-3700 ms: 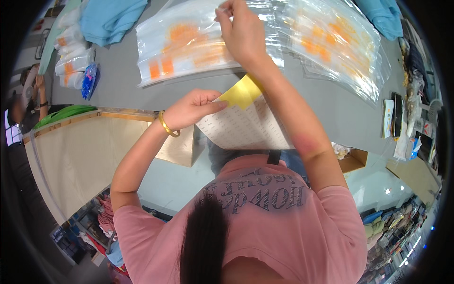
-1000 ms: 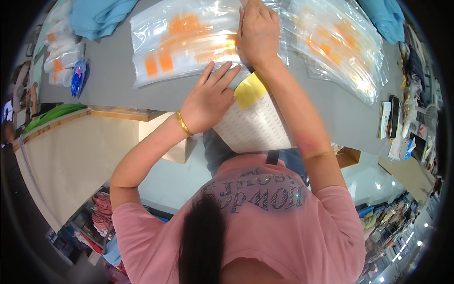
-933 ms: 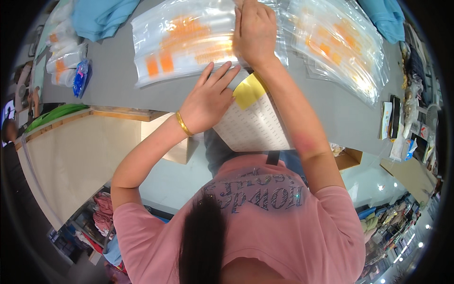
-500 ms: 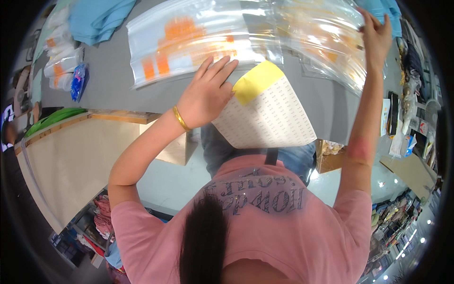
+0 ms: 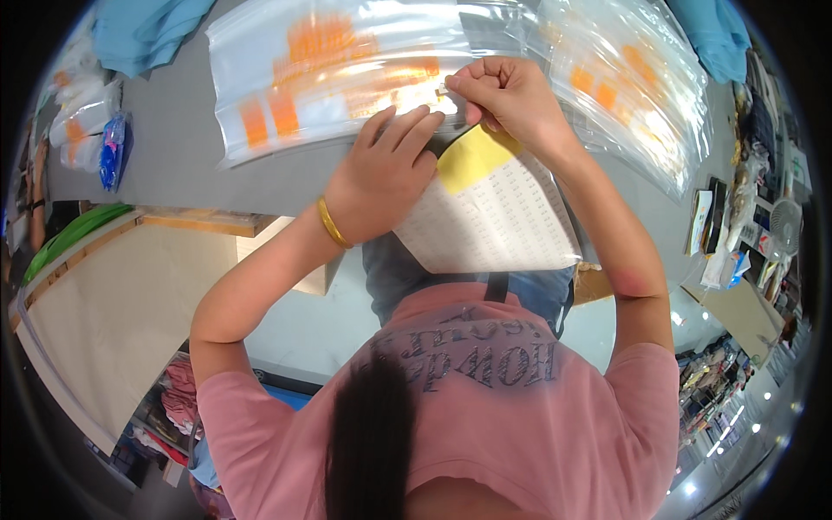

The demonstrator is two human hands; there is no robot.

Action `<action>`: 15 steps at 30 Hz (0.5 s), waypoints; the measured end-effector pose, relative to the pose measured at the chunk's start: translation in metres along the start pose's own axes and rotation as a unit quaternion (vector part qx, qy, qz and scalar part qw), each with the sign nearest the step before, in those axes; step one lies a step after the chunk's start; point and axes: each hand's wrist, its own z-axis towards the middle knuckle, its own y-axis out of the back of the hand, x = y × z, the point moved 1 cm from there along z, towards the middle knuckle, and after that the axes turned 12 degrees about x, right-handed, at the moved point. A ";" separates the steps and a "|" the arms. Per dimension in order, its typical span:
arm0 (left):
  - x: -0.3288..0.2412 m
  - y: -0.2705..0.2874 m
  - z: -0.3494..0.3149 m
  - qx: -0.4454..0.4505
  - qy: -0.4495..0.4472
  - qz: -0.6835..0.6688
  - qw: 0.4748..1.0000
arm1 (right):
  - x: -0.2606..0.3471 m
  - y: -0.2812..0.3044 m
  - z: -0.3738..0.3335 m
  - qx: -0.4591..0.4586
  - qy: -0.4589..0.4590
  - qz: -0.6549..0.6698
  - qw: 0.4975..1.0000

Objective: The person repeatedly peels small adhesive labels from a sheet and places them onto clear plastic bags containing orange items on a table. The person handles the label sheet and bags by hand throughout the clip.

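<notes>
A white sheet of small printed stickers with a yellow top part [image 5: 496,221] lies at the near table edge and hangs over my lap. My left hand [image 5: 384,175] rests across its left side. Its fingers are stretched out toward a clear plastic bag with orange print [image 5: 312,74], and the thumb lies by the sheet's edge. Just above the yellow part, my right hand [image 5: 513,97] pinches a tiny white sticker [image 5: 443,89] between thumb and forefinger. The sticker is over or against the bag's right portion; contact cannot be made out.
More clear orange-printed bags [image 5: 628,82] lie at the right. Blue cloth [image 5: 143,35] sits far left, and another blue cloth [image 5: 715,35] far right. Rolled bags [image 5: 87,117] and a blue packet [image 5: 113,152] are at the left. A pale board [image 5: 113,295] stands left below the table.
My right hand has come from the far right bags to the middle, above the sheet, and now pinches a small sticker. The left hand stays on the sheet.
</notes>
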 end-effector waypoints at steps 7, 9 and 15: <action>0.003 -0.002 0.001 0.005 -0.004 0.032 0.999 | -0.015 -0.001 0.008 -0.030 -0.015 0.040 0.999; 0.003 -0.002 0.003 -0.003 0.000 0.036 0.999 | -0.015 -0.003 0.007 -0.031 -0.001 0.042 0.999; 0.002 -0.004 0.004 -0.011 0.012 0.034 0.999 | -0.012 -0.009 0.005 -0.048 -0.034 0.051 0.997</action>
